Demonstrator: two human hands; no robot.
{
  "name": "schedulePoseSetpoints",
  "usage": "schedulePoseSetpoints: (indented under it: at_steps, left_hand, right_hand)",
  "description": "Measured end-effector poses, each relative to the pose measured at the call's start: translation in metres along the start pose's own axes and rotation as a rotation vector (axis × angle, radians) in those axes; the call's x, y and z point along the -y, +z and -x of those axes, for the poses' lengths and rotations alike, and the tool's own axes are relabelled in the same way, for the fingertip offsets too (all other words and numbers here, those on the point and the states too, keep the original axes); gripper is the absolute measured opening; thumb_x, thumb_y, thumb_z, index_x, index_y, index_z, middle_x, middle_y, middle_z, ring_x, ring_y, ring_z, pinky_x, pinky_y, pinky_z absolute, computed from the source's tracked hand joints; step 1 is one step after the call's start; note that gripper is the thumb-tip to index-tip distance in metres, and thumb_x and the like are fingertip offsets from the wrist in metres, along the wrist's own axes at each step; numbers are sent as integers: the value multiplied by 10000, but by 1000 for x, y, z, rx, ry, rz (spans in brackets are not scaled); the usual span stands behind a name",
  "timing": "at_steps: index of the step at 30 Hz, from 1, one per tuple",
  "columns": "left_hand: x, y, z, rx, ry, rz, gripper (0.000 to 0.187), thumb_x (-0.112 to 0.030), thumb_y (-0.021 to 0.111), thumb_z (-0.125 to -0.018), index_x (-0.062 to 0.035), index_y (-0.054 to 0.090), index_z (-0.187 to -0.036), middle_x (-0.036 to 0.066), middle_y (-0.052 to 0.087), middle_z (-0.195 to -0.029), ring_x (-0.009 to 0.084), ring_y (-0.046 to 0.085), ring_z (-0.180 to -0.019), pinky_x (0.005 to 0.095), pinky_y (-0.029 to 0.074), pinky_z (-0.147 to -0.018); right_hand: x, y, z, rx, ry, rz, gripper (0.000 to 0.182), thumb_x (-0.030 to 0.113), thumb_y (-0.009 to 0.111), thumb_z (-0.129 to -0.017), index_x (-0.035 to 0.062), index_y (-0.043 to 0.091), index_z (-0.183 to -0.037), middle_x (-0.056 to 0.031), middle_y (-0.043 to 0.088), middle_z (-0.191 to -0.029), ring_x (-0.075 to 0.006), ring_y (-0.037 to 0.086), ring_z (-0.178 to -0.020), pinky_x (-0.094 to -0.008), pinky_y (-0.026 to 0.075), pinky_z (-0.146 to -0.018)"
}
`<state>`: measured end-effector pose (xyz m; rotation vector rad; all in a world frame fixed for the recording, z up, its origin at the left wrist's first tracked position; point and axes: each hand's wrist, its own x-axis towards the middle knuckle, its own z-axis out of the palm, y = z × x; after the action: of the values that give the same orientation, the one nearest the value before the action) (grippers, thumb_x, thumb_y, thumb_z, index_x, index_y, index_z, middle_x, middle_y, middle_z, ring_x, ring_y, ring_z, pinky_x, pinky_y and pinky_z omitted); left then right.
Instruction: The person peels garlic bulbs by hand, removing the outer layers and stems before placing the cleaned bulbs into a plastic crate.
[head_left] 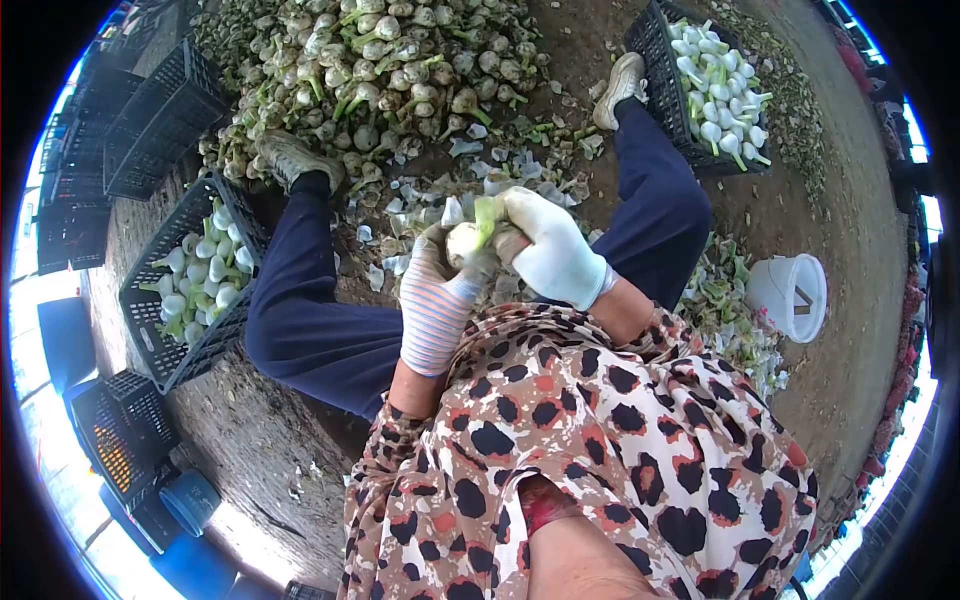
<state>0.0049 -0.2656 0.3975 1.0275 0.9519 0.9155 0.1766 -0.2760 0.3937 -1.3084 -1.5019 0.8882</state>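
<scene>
In front of my lap, my left hand (437,300), in a striped glove, is closed around a garlic bulb (463,243) with whitish skin. The bulb's pale green stem (487,214) points up and is slightly blurred. My right hand (556,252), in a white glove, is closed at the stem side with thumb and fingers curled in. Its fingertips are darkly soiled and right beside the bulb. Loose skins (510,180) lie on the ground beneath and beyond both hands.
A large heap of unpeeled garlic (400,75) lies ahead. Clean white bulbs fill a black crate (145,335) at left and another crate (668,75) at upper right. A white bucket (768,298) stands at right. More stacked crates (160,125) are at far left.
</scene>
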Motion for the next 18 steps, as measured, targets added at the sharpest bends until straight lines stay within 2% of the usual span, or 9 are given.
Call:
schedulePoseSetpoints:
  at_steps: [2, 4, 5, 6, 8, 11, 13, 14, 18]
  left_hand:
    - [-2, -11, 0, 29, -132, 202, 601, -115, 791, -824, 40, 495, -1324, 93, 633, -1154, 153, 633, -1027, 290, 531, -894]
    - [3, -18, 2, 150, -116, 398, 674, -117, 810, -796, 25, 476, -1363, 92, 622, -1203, 173, 618, -1083, 303, 521, -930]
    - [6, -15, 3, 132, -61, 349, 695, -164, 831, -789, -1, 480, -1365, 131, 609, -1190, 244, 653, -985, 378, 601, -742]
    - [4, -14, 4, 133, -63, 350, 695, -164, 831, -789, -1, 480, -1365, 131, 609, -1190, 244, 653, -985, 378, 601, -742]
    - [-3, -12, 1, 134, -68, 357, 720, -158, 843, -772, -1, 475, -1370, 136, 604, -1201, 241, 652, -992, 384, 608, -747]
    - [5, -18, 0, 86, -53, 345, 725, -157, 844, -778, -7, 470, -1381, 118, 596, -1242, 214, 622, -1084, 354, 561, -888]
    - [7, -11, -1, 73, 27, 323, 698, -188, 840, -788, -20, 494, -1370, 102, 594, -1260, 204, 606, -1118, 336, 518, -954]
    - [25, -21, -13, 60, 320, -232, 638, -168, 819, -802, -20, 524, -1348, 99, 609, -1239, 216, 608, -1103, 324, 511, -936]
    - [9, -23, -13, 47, 245, -575, 467, -124, 745, -853, 5, 591, -1274, 91, 654, -1134, 159, 618, -968, 296, 519, -827]
  right_hand:
    - [-4, 4, 0, -9, 23, -9, 119, 18, 618, -890, -19, 613, -1002, -93, 595, -847, -191, 589, -768, -325, 500, -722]
    - [-3, 0, -14, 21, 513, -316, 96, 71, 577, -896, -1, 600, -955, -151, 598, -815, -326, 611, -742, -369, 512, -718]
    - [-36, -1, -15, 23, 356, 62, 129, 93, 574, -890, 6, 593, -982, -160, 614, -866, -340, 631, -807, -401, 517, -749]
    - [-66, -2, -11, 27, 189, 435, 163, 115, 571, -883, 13, 585, -1009, -169, 630, -917, -353, 650, -871, -432, 521, -780]
    - [-71, 0, -4, 3, 113, 924, 570, 170, 613, -862, -7, 462, -1382, -216, 569, -1310, -387, 608, -1118, -468, 503, -926]
    - [-64, -14, 6, 37, 18, 675, 660, 153, 613, -883, -25, 371, -1471, -202, 554, -1366, -330, 601, -1175, -401, 491, -985]
    - [-30, -18, 11, 197, 464, -962, 578, 87, 579, -920, -34, 391, -1454, -143, 573, -1337, -227, 583, -1186, -332, 462, -1022]
    - [-15, -15, 9, 255, 422, -1078, 495, 3, 537, -936, -31, 436, -1420, -83, 586, -1303, -155, 572, -1143, -284, 467, -992]
    - [-5, -2, 8, 96, 427, -725, 490, -53, 580, -857, -24, 520, -1342, -101, 632, -1214, -187, 607, -1113, -320, 499, -955]
